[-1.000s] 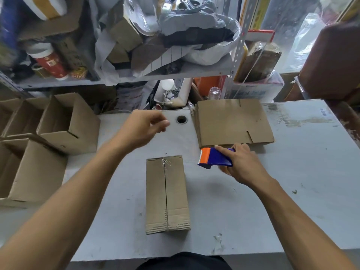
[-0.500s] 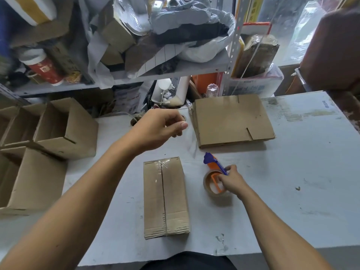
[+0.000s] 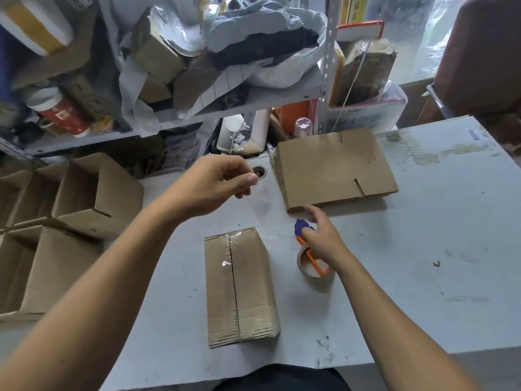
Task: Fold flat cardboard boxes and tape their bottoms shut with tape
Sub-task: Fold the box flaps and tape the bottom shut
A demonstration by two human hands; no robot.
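A folded cardboard box (image 3: 248,289) lies on the grey table (image 3: 423,249) with its closed flaps up and clear tape shining along the far part of the seam. My left hand (image 3: 217,184) hovers above and beyond it, fingers curled, thumb against forefinger; nothing shows between them. To the box's right the tape dispenser (image 3: 311,268), orange and blue with a brown roll, lies on the table. My right hand (image 3: 320,238) rests over its handle, fingers stretched forward toward a stack of flat cardboard boxes (image 3: 332,170).
Several open folded boxes (image 3: 93,193) stand at the table's left. Behind the table, a metal shelf (image 3: 231,108) is packed with bags, cartons and a red cup. A round hole (image 3: 258,171) sits in the tabletop near my left hand.
My right hand set the tape dispenser down right of the box and loosened its hold. My left hand rose and drifted right, its fingers closing.
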